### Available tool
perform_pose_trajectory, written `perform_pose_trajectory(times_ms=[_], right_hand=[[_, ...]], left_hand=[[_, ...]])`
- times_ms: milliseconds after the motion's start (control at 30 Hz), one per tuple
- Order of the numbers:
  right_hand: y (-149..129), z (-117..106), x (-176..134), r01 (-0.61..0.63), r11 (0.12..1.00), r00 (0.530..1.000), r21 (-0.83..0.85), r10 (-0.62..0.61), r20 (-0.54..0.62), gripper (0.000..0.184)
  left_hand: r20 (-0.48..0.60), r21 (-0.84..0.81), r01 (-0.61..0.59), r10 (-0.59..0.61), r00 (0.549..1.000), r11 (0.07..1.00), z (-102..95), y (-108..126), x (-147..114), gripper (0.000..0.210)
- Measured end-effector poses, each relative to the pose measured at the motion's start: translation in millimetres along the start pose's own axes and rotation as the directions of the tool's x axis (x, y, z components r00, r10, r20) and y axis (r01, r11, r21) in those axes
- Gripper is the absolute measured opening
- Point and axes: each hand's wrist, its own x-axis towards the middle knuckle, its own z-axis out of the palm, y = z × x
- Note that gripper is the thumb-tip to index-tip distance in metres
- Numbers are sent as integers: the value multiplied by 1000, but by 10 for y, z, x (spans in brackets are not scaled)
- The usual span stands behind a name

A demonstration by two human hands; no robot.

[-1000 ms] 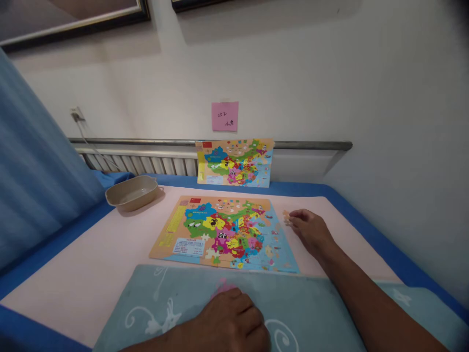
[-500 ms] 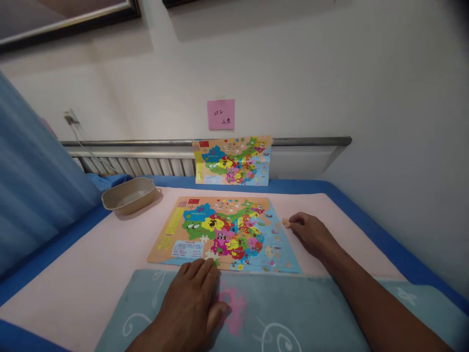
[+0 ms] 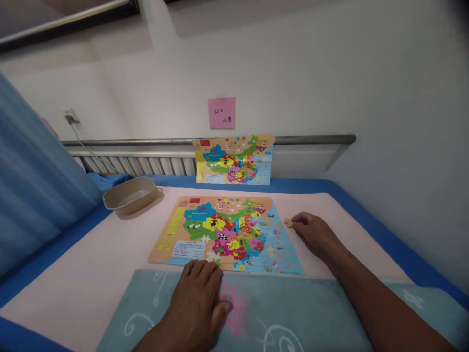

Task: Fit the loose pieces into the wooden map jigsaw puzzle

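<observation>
At the left of the frame a tan bowl (image 3: 129,194) sits on the pink cloth (image 3: 91,254), well apart from anything I am touching. Low in the frame, left of centre, my left hand (image 3: 196,303) lies flat and spread on the light blue towel (image 3: 293,313), fingertips reaching the near edge of the puzzle board (image 3: 225,233); it grips nothing, though a pink puzzle piece (image 3: 234,308) lies on the towel just beside my thumb, partly under the hand. The board lies flat in the middle of the frame, most of its coloured map filled in, with a few pale gaps near its lower edge. Behind it, in the upper middle, a matching map picture (image 3: 234,160) leans upright against the rail, under a pink note (image 3: 222,112) on the wall. To the right of centre my right hand (image 3: 317,233) rests just off the board's right edge, fingers curled and pinched on a small tan puzzle piece (image 3: 288,223) at my fingertips. To seat that piece well I would judge it best to keep the left hand pressing down so the board does not slide, turn the piece until its outline matches an empty gap, check it against the leaning picture, and lower it level rather than forcing a corner.
</observation>
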Motion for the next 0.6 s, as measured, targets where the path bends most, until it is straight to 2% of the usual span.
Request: perform_pose_trajectory(times_ms=[367, 433, 500, 600], right_hand=[[14, 7, 0, -5, 1000, 1000, 7, 4, 17, 10], [2, 4, -4, -5, 1000, 1000, 0, 5, 14, 11], [-17, 1, -9, -10, 1000, 1000, -4, 10, 11, 10], [-49, 1, -20, -19, 1000, 1000, 1, 19, 15, 11]], left_hand=[[19, 50, 13, -14, 1000, 999, 48, -9, -23, 45], [-19, 46, -9, 10, 1000, 999, 80, -32, -45, 45], [-114, 38, -55, 59, 992, 998, 95, -93, -38, 43], [-213, 44, -65, 73, 974, 997, 26, -235, 88, 28]])
